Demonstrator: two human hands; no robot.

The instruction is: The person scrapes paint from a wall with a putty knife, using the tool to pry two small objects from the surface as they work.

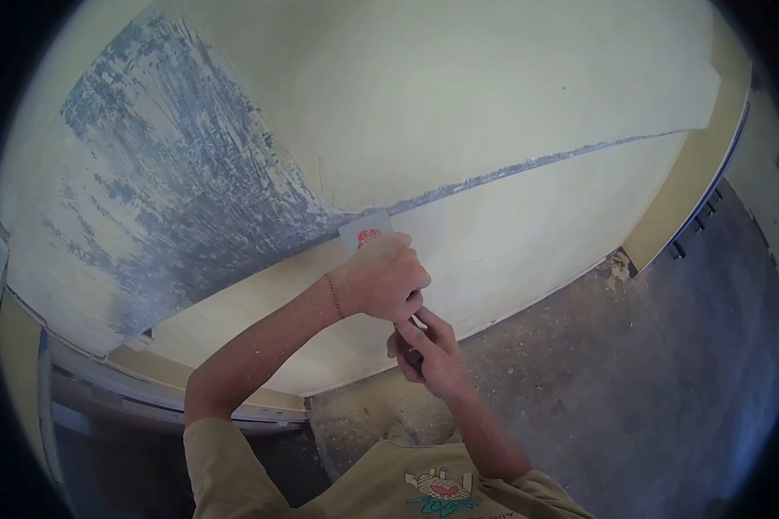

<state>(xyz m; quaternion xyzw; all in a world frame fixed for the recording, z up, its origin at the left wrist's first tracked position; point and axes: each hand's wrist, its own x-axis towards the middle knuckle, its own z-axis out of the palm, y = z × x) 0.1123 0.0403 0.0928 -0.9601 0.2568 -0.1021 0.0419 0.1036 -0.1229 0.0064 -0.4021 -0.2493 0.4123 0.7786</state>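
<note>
My left hand (379, 275), with a thin red bracelet at its wrist, is closed around a scraper (355, 232). The scraper's broad pale blade carries a red print and lies against the wall along the lower edge of the scraped strip. My fist hides most of its handle. Just below, my right hand (433, 356) is closed, with thumb and fingers at the dark lower end of the handle. In front of me, the wall (493, 95) has a cream coating, and a large scraped patch (182, 156) shows mottled blue-grey at the left.
A narrow scraped strip (528, 164) runs right from the patch. The grey floor (597, 389) has pale flakes, with a small debris heap (617, 266) by the wall's right corner. A ledge or frame (173, 391) stands at lower left.
</note>
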